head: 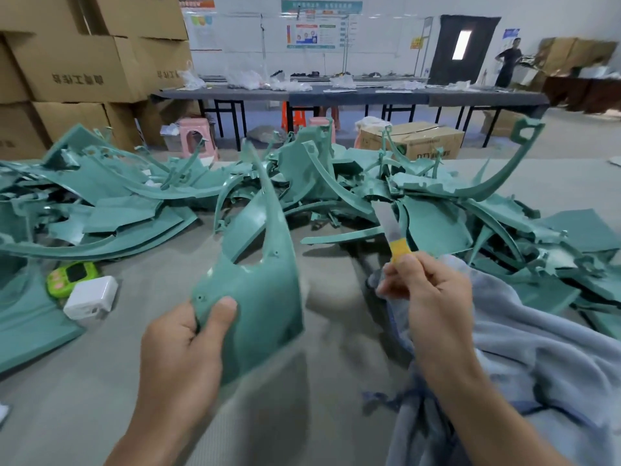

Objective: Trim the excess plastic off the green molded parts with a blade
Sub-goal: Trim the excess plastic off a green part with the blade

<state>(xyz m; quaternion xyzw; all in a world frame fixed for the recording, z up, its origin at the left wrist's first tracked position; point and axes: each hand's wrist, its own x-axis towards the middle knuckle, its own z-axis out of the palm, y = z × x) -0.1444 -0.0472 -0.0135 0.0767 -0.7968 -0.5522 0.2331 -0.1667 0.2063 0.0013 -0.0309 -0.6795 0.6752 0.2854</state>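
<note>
My left hand point(183, 344) grips the lower left corner of a large green molded part point(258, 284), thumb on its face; the part stands upright above the grey table point(322, 331) and tapers to a narrow tip pointing away from me. My right hand point(426, 294) holds a blade point(386, 220) by its yellow-wrapped handle, the flat metal end pointing up and away. The blade is to the right of the part and does not touch it. A big heap of green molded parts point(336, 183) covers the far half of the table.
A light blue cloth point(524, 358) lies under my right forearm. A white block point(90, 297) and a small green device point(72, 275) sit at the left. Cardboard boxes point(77, 62) are stacked back left. A long dark table point(353, 94) and a standing person point(509, 62) are farther off.
</note>
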